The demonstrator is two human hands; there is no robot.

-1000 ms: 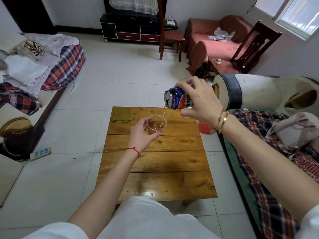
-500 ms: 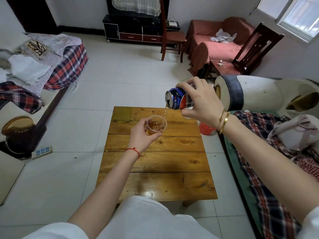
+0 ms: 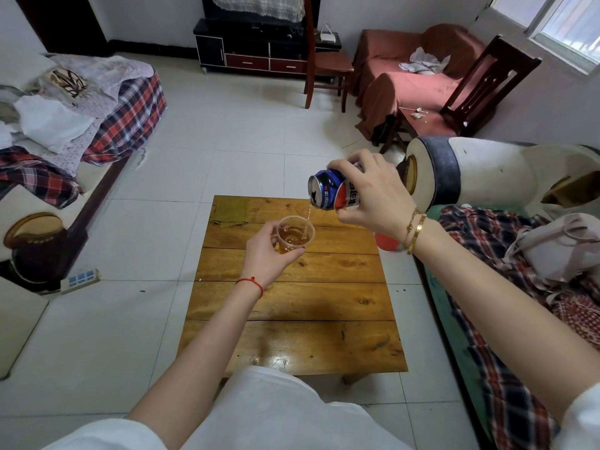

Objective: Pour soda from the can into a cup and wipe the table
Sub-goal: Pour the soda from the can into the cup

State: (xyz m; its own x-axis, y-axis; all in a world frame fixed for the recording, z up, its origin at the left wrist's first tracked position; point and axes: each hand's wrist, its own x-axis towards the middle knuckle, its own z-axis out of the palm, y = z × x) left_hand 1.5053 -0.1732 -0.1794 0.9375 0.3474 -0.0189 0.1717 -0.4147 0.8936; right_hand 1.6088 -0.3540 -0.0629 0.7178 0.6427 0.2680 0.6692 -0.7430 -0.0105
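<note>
My right hand [image 3: 373, 196] grips a blue and red soda can [image 3: 329, 190], tipped on its side with its mouth to the left. A thin amber stream falls from the can into a clear plastic cup [image 3: 296, 234]. My left hand [image 3: 268, 254] holds that cup above the far part of the low wooden table [image 3: 292, 303]. The cup is partly filled with amber soda. A greenish cloth [image 3: 232, 211] lies flat on the table's far left corner.
A sofa with plaid cloth and a pale bag [image 3: 561, 248] runs along the right of the table. A red object [image 3: 386, 243] sits on the floor by the table's right edge. A power strip [image 3: 80, 279] lies on the tiles at left. Chairs and a cabinet stand at the back.
The soda level in the cup has risen a little while the pour goes on. Both hands hold nearly the same pose; the view has shifted slightly.
</note>
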